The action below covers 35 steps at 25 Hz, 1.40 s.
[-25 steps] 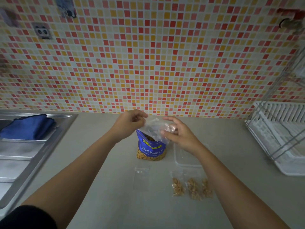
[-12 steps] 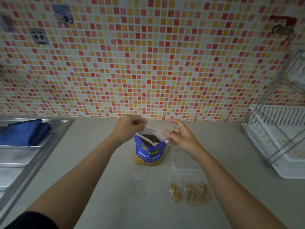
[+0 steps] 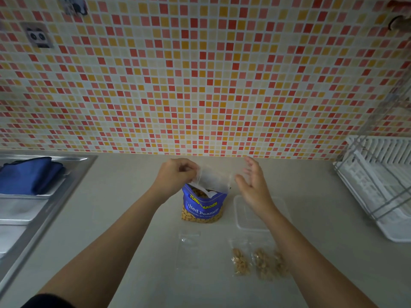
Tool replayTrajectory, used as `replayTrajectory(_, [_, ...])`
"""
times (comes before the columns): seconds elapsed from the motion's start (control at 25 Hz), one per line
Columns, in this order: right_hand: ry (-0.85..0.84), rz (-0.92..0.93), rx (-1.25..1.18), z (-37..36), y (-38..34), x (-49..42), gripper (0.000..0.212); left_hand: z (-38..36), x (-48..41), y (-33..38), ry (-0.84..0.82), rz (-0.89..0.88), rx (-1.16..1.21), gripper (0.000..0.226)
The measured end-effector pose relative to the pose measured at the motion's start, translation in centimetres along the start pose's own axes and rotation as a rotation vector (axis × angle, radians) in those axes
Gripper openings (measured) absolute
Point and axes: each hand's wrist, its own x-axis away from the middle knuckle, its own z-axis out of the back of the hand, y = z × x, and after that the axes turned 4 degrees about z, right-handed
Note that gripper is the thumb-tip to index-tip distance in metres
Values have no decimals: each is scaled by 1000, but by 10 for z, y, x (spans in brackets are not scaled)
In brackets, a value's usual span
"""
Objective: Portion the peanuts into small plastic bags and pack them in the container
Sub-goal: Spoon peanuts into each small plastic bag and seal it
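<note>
left hand (image 3: 175,175) pinches 1 clear bag (image 3: 214,177) | right hand (image 3: 253,186) fingers spread | filled bags (image 3: 241,261) seemingly 3

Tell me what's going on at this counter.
A person is portioning peanuts. The left hand pinches one edge of a small clear bag held over the open blue peanut bag. The right hand is open at the bag's other side. Three filled bags lie on the counter by the right forearm, with an empty bag flat to their left. The clear container holds no bags that can be seen.
</note>
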Motion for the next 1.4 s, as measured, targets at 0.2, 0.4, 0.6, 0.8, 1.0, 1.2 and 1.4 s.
replayTrajectory(0.2, [-288,353,511,-7,-9,-3,89,-7,-2,-3,-54,23,77,32])
replayTrajectory(0.4, [-266,333,520,-24,-1,-5,80,-16,-5,-7,-71,49,153,41])
replayTrajectory(0.6, [-199,332,280,-28,8,-3,51,-19,-6,-17,-113,45,147,49])
replayTrajectory(0.8, [-241,337,385,-29,13,-2,75,-20,-5,-18,-113,17,114,52])
replayTrajectory(1.0, [-172,382,470,-34,15,0,75,-22,-6,-17,-110,-9,100,51])
replayTrajectory(1.2, [-141,325,264,-35,12,5,46,-26,-5,-19,-90,-17,64,49])
replayTrajectory(1.4, [-141,169,96,-30,14,8,42,-23,-9,-20,-14,-106,-40,38])
